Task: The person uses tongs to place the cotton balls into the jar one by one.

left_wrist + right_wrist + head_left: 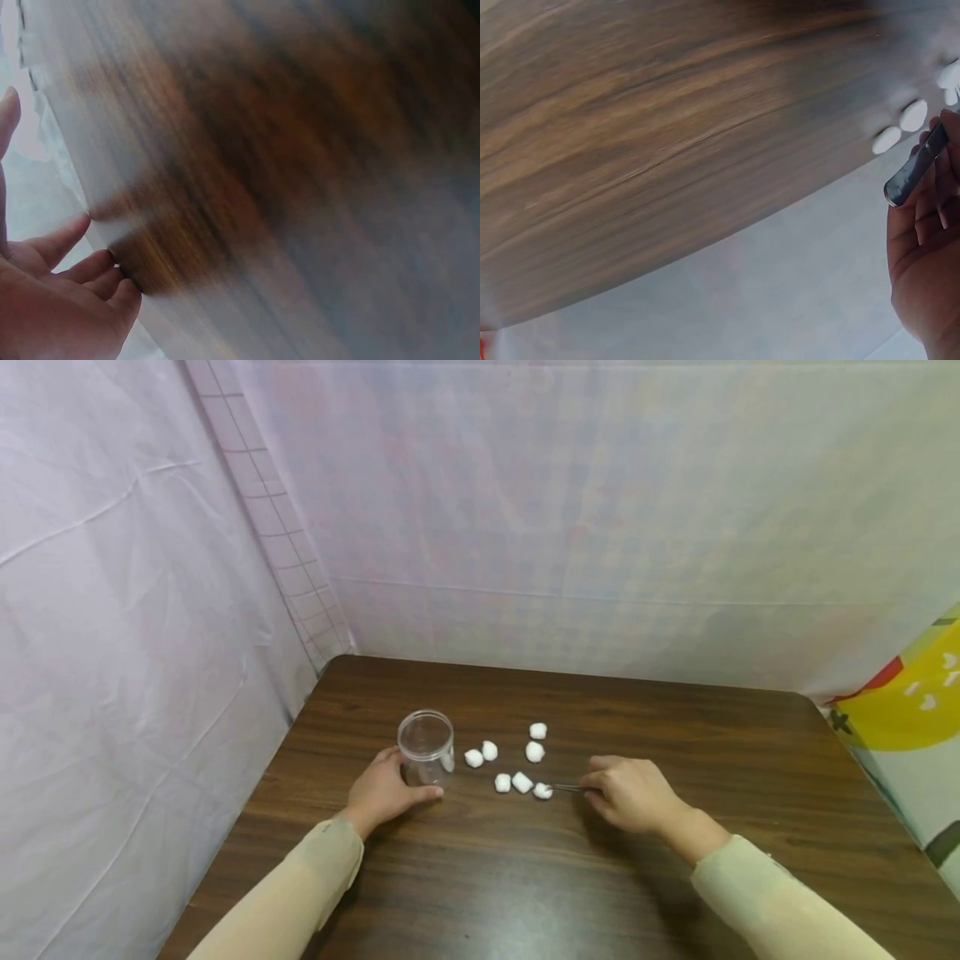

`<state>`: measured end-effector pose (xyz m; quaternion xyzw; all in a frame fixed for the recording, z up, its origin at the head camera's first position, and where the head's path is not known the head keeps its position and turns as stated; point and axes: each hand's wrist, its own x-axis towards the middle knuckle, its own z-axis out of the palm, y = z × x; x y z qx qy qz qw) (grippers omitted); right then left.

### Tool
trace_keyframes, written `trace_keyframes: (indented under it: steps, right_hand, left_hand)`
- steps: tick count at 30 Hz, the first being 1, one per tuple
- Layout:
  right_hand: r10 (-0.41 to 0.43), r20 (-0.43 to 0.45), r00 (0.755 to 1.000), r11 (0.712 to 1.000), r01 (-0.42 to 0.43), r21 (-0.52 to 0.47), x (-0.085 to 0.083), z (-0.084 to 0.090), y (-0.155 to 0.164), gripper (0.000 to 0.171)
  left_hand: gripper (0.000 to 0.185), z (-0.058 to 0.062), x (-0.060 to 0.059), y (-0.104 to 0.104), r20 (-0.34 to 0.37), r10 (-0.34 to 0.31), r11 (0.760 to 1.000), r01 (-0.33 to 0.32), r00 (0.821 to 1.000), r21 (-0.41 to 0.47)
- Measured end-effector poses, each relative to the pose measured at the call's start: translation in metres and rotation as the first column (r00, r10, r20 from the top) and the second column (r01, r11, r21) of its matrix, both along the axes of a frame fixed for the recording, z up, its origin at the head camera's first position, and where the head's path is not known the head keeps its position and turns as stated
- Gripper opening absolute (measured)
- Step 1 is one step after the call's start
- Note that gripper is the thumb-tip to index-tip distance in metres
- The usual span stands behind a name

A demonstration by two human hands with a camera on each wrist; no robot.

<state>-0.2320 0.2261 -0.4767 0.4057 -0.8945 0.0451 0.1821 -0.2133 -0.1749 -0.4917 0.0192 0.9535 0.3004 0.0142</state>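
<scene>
A clear, lidless jar (426,745) stands upright on the dark wooden table (675,735). My left hand (401,783) curls round its base, thumb in front. Several white cotton balls (535,751) lie scattered just right of the jar. My right hand (600,787) pinches thin metal tweezers (567,788), whose tips meet the nearest cotton ball (542,791). The right wrist view shows the tweezers (915,166) lying across my fingers (930,247), with blurred cotton balls (900,127) beyond. In the left wrist view only my fingers (75,277) and the blurred tabletop show.
Pale sheeting (525,527) walls in the table at the back and left. A coloured cloth (911,710) hangs past the right edge. Bare wood (525,877) spreads in front of my hands and to the right.
</scene>
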Motion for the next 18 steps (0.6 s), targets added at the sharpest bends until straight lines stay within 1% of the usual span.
trace_keyframes:
  steps: [6,13,18]
  right_hand:
    - [-0.009,0.013,1.0,1.0,0.009,-0.01,0.0,0.004,0.007,0.011]
    - [-0.003,-0.003,1.0,1.0,0.003,-0.022,-0.003,0.008,0.008,0.009]
    - [0.004,-0.011,1.0,1.0,-0.004,-0.028,-0.008,0.015,0.007,0.01]
  left_hand:
    - [0.091,-0.001,-0.001,-0.001,0.003,0.005,1.0,-0.005,1.0,-0.009]
    - [0.09,-0.004,-0.002,-0.003,-0.004,0.004,1.0,-0.004,1.0,-0.006]
    - [0.089,-0.005,-0.003,-0.001,-0.008,0.003,1.0,-0.003,1.0,-0.005]
